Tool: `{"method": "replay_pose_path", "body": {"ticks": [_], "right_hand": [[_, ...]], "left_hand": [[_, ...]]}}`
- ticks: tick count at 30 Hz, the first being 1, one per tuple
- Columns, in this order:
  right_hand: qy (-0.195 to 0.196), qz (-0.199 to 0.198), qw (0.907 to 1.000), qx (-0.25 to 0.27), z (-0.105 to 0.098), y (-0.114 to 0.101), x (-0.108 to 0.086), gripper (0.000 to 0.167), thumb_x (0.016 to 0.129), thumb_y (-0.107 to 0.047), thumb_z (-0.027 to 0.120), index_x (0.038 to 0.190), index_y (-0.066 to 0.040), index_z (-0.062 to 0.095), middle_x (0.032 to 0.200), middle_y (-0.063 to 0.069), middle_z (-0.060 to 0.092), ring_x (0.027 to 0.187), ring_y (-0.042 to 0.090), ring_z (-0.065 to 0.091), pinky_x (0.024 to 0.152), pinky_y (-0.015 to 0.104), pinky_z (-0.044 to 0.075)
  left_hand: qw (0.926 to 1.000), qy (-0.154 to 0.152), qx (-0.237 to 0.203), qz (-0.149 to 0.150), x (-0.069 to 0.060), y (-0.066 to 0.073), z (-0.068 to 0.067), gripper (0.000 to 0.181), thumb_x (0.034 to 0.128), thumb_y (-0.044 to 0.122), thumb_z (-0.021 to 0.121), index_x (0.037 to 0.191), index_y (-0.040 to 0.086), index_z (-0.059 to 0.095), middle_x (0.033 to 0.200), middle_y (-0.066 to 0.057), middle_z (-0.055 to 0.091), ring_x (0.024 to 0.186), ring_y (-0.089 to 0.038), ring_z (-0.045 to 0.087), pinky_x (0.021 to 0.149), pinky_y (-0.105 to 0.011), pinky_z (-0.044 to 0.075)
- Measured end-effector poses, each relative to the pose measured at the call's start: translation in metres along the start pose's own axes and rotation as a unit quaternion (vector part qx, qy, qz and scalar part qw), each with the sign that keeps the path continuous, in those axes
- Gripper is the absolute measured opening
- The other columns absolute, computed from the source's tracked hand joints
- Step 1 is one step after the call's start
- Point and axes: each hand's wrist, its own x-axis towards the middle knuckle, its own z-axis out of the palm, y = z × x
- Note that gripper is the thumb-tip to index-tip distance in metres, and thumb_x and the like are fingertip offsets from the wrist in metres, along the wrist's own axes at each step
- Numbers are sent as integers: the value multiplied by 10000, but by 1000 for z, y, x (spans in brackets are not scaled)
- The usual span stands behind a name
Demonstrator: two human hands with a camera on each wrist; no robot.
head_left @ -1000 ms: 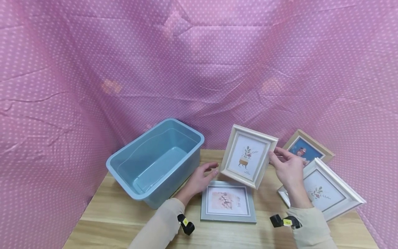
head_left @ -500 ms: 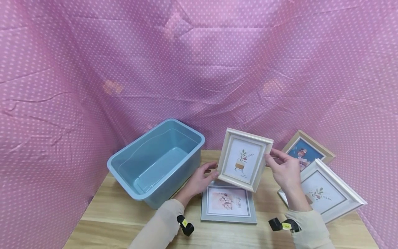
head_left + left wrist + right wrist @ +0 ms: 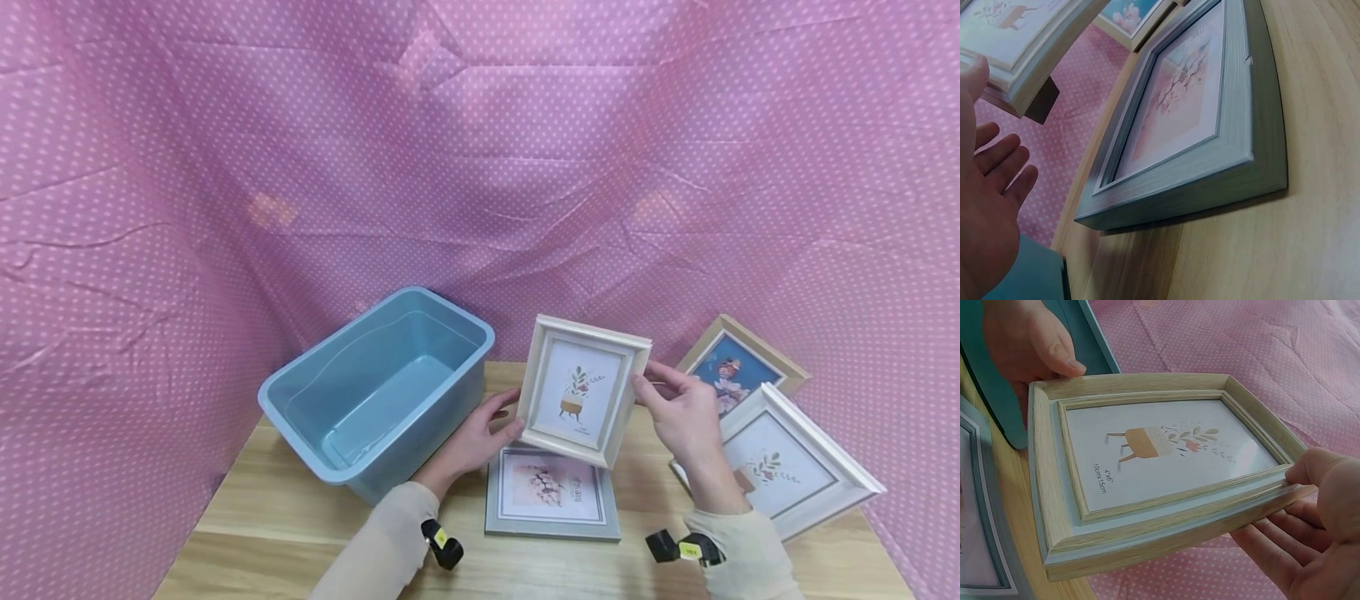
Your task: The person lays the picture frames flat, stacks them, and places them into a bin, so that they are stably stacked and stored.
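My right hand (image 3: pixel 686 417) pinches the right edge of a cream picture frame (image 3: pixel 577 396), thumb in front and fingers behind. The frame is tilted up above the table and shows a potted plant print. At its left edge is my left hand (image 3: pixel 468 446); its thumb (image 3: pixel 1063 353) meets the frame's edge, and its fingers (image 3: pixel 1004 162) stay loosely extended, apart from the frame in the left wrist view. Below, a grey picture frame (image 3: pixel 552 529) with a pink flower print lies flat on the table. A blue plastic bin (image 3: pixel 360 458) stands left of my left hand.
To the right, a white picture frame (image 3: pixel 795 467) leans at a slant, partly over a tan picture frame (image 3: pixel 783 367) with a blue print. Pink dotted cloth (image 3: pixel 480 183) hangs behind and along both sides of the wooden table (image 3: pixel 247 533).
My right hand has carried the cream picture frame left and slightly down, to my left hand. The left hand has barely moved. The bin and other frames stay put.
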Motion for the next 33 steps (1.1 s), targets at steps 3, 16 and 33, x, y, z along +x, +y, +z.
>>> {"method": "replay_pose_path", "body": {"ticks": [3, 16, 33], "right_hand": [[-55, -36, 10000, 14, 1, 0, -2, 404, 1048, -203, 718, 1370, 40, 697, 1276, 297, 742, 770, -152, 679, 754, 53, 549], [-115, -366, 9991, 152, 5, -1, -6, 357, 1046, -129, 703, 1338, 77, 704, 1262, 324, 742, 808, -164, 673, 767, 57, 566], [-139, -306, 9994, 89, 3, 0, -7, 383, 1047, -156, 711, 1353, 73, 696, 1260, 319, 743, 788, -141, 687, 771, 47, 545]], "left_hand": [[9999, -115, 13, 113, -1, -1, -1, 779, 1076, 527, 610, 1706, 173, 318, 1758, -150, 348, 1558, -481, 420, 1249, -665, 404], [9976, -552, -258, 333, -2, -3, -3, 876, 1073, 557, 595, 1726, 108, 223, 1757, -183, 334, 1561, -448, 424, 1231, -637, 442], [9975, -302, -192, 609, -8, -6, -6, 742, 1064, 384, 674, 1658, 57, 374, 1600, -186, 558, 1469, -389, 552, 1262, -618, 411]]}}
